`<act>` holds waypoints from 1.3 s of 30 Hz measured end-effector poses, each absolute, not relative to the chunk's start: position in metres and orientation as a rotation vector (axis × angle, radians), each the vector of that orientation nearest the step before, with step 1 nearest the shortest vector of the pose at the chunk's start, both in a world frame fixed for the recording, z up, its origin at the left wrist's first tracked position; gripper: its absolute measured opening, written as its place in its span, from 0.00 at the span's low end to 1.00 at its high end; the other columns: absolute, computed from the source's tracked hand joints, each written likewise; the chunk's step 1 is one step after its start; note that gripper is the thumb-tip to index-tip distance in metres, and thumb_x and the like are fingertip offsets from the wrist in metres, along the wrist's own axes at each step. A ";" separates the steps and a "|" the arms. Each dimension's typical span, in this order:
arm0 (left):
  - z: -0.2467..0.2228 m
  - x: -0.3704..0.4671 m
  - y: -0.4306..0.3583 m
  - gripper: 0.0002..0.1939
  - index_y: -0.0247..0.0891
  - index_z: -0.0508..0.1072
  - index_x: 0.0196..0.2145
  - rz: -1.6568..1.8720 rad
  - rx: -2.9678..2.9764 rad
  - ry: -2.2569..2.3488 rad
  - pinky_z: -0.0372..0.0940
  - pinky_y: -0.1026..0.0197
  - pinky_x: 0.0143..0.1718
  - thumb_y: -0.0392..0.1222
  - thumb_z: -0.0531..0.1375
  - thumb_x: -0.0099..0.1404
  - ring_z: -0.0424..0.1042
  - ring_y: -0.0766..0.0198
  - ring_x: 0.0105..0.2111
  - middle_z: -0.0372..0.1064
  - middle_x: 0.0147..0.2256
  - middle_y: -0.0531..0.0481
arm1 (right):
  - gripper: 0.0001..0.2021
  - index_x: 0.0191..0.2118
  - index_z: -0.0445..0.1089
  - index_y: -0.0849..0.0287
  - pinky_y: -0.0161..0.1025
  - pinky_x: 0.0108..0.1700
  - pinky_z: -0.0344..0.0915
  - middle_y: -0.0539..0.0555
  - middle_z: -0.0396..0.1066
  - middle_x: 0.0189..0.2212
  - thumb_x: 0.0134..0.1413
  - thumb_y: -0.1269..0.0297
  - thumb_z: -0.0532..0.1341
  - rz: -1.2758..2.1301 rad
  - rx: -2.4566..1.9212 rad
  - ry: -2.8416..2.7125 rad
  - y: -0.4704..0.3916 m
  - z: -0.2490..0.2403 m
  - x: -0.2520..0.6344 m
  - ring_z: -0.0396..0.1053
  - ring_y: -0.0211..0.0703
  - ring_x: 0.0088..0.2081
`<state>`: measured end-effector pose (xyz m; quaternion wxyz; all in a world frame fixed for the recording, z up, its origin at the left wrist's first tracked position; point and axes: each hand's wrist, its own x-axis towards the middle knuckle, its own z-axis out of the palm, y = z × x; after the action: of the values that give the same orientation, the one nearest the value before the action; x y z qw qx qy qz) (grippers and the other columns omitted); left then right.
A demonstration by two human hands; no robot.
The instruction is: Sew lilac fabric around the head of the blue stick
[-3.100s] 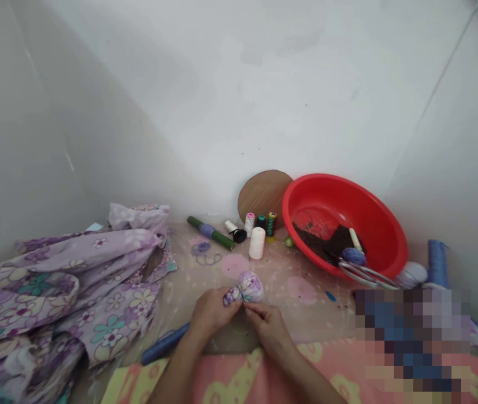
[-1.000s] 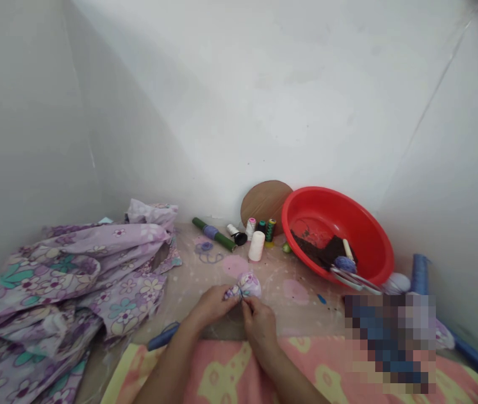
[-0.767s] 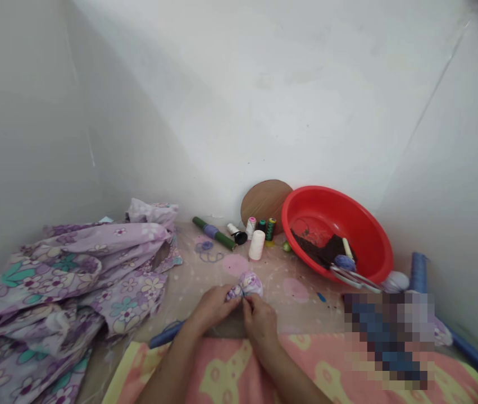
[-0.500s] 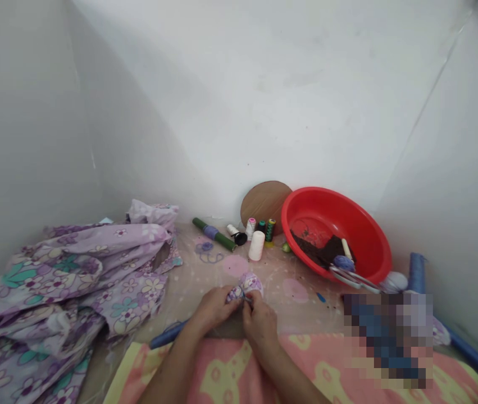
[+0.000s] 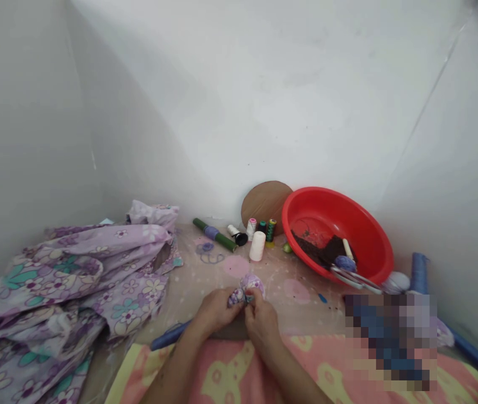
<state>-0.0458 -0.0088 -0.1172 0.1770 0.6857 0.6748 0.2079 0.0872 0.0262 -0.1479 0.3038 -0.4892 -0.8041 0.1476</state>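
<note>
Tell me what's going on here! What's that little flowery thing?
Someone is working on a small bunched-up flowery cloth. The left hand holds one end, and the right hand's fingers are pinched together at its gathered middle; just what they pinch is too small to see. A big flowery cloth lies heaped on the left. Beyond the hands stands a white thread cone, and a tilted red basin is to the right.

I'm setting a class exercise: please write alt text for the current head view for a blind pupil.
A person's left hand and right hand grip a small gathered bundle of purple flowered cloth. Beyond stands a white thread cone, with crumpled lilac flowered fabric to the left and a tilted red plastic basin to the right.
</note>
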 end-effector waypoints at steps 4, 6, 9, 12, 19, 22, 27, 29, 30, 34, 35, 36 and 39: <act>-0.125 -0.046 -0.006 0.21 0.44 0.69 0.40 0.565 1.912 2.011 0.57 0.65 0.31 0.58 0.50 0.54 0.69 0.59 0.35 0.71 0.36 0.50 | 0.15 0.41 0.66 0.59 0.35 0.24 0.53 0.55 0.71 0.21 0.48 0.71 0.49 0.149 -1.365 -2.261 0.033 -0.141 0.099 0.69 0.46 0.24; -0.128 -0.046 -0.005 0.22 0.45 0.69 0.40 0.558 1.911 2.048 0.56 0.65 0.31 0.59 0.50 0.53 0.69 0.59 0.35 0.71 0.36 0.50 | 0.15 0.41 0.66 0.58 0.34 0.23 0.53 0.54 0.71 0.21 0.49 0.71 0.49 0.119 -1.395 -2.227 0.036 -0.140 0.104 0.68 0.45 0.24; -0.130 -0.047 -0.002 0.23 0.46 0.68 0.40 0.544 1.900 2.069 0.56 0.65 0.30 0.60 0.49 0.53 0.69 0.59 0.35 0.71 0.36 0.50 | 0.13 0.39 0.67 0.58 0.34 0.24 0.53 0.53 0.71 0.21 0.49 0.69 0.48 0.116 -1.400 -2.135 0.041 -0.143 0.110 0.68 0.43 0.24; -0.130 -0.047 0.002 0.27 0.44 0.69 0.39 0.507 1.842 2.138 0.56 0.64 0.29 0.64 0.50 0.50 0.68 0.57 0.35 0.71 0.36 0.48 | 0.13 0.37 0.67 0.59 0.35 0.28 0.57 0.54 0.71 0.26 0.51 0.67 0.48 0.122 -1.328 -2.002 0.044 -0.145 0.113 0.68 0.43 0.28; -0.128 -0.045 0.007 0.28 0.41 0.71 0.35 0.528 1.801 2.184 0.54 0.65 0.27 0.65 0.47 0.51 0.69 0.57 0.33 0.71 0.33 0.46 | 0.16 0.42 0.66 0.62 0.44 0.44 0.57 0.59 0.66 0.40 0.47 0.70 0.48 0.118 -1.116 -1.954 0.057 -0.145 0.117 0.61 0.48 0.44; -0.127 -0.047 0.008 0.28 0.39 0.72 0.33 0.557 1.776 2.171 0.52 0.66 0.26 0.64 0.45 0.54 0.68 0.60 0.32 0.71 0.32 0.46 | 0.21 0.46 0.63 0.62 0.41 0.43 0.59 0.58 0.66 0.41 0.42 0.73 0.47 0.328 -1.137 -1.897 0.066 -0.153 0.122 0.63 0.44 0.42; -0.127 -0.053 0.010 0.24 0.40 0.72 0.33 0.613 1.755 2.147 0.50 0.67 0.25 0.61 0.48 0.54 0.67 0.62 0.31 0.71 0.32 0.48 | 0.22 0.44 0.65 0.62 0.39 0.41 0.60 0.57 0.68 0.40 0.42 0.71 0.46 0.610 -1.171 -1.906 0.073 -0.158 0.126 0.65 0.43 0.40; -0.127 -0.056 0.011 0.24 0.41 0.72 0.33 0.646 1.766 2.144 0.50 0.67 0.25 0.62 0.48 0.54 0.67 0.63 0.31 0.71 0.32 0.49 | 0.21 0.43 0.67 0.61 0.40 0.44 0.58 0.56 0.69 0.40 0.42 0.71 0.46 0.626 -1.148 -1.989 0.071 -0.157 0.123 0.65 0.43 0.41; -0.127 -0.058 0.011 0.25 0.41 0.72 0.33 0.660 1.764 2.150 0.50 0.67 0.25 0.62 0.48 0.54 0.67 0.63 0.31 0.71 0.31 0.50 | 0.21 0.43 0.67 0.61 0.41 0.45 0.57 0.56 0.70 0.40 0.42 0.71 0.46 0.600 -1.144 -2.036 0.069 -0.156 0.122 0.65 0.44 0.42; -0.127 -0.062 0.012 0.26 0.42 0.71 0.33 0.684 1.708 2.185 0.50 0.66 0.25 0.64 0.49 0.51 0.67 0.62 0.30 0.71 0.30 0.50 | 0.23 0.46 0.66 0.62 0.44 0.49 0.51 0.56 0.70 0.40 0.38 0.73 0.50 0.438 -1.147 -2.179 0.063 -0.154 0.116 0.64 0.45 0.42; -0.127 -0.063 0.012 0.26 0.42 0.71 0.34 0.682 1.696 2.193 0.50 0.66 0.25 0.64 0.50 0.50 0.67 0.62 0.31 0.71 0.31 0.50 | 0.23 0.45 0.66 0.62 0.45 0.49 0.50 0.57 0.70 0.39 0.39 0.74 0.50 0.422 -1.155 -2.197 0.062 -0.153 0.115 0.65 0.45 0.42; -0.126 -0.063 0.012 0.26 0.42 0.71 0.34 0.679 1.686 2.201 0.51 0.66 0.25 0.65 0.50 0.50 0.67 0.61 0.31 0.71 0.31 0.50 | 0.22 0.45 0.66 0.62 0.45 0.49 0.49 0.57 0.71 0.38 0.39 0.74 0.51 0.416 -1.169 -2.207 0.061 -0.153 0.114 0.65 0.45 0.41; -0.122 -0.064 0.011 0.28 0.42 0.71 0.37 0.667 1.653 2.245 0.51 0.66 0.25 0.65 0.50 0.49 0.67 0.61 0.32 0.71 0.33 0.49 | 0.16 0.39 0.70 0.59 0.45 0.48 0.49 0.55 0.73 0.33 0.44 0.72 0.51 0.416 -1.177 -2.260 0.053 -0.150 0.111 0.66 0.44 0.37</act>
<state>-0.0640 0.0114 -0.1225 0.1373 0.5712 0.7758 0.2303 0.1111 0.0535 -0.1500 0.2763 -0.4383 -0.8412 0.1547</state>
